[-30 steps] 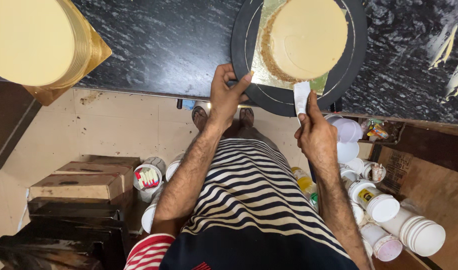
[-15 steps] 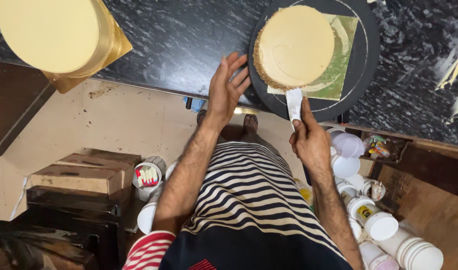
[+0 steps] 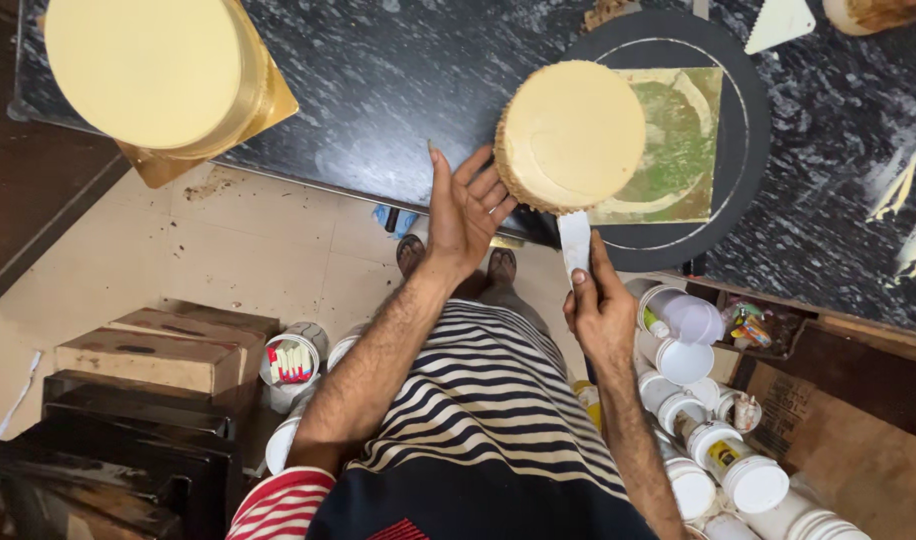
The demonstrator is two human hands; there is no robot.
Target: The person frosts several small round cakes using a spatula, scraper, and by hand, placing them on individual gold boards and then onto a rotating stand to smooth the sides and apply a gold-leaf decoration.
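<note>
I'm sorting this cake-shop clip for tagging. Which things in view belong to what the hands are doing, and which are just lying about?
In hand:
- small round cake
- green-gold cake board
- black turntable
- white scraper, in the right hand
- left hand, fingers at the cake's side

Lying about:
- large cream cake on the dark counter
- white tubs
- cardboard box

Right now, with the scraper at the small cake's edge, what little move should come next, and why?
Probably a slight turn of the black turntable with the left hand, whose fingers touch the small cake. The right hand holds the white scraper against the cake's near side, where the rim looks rough and crumbly.
</note>
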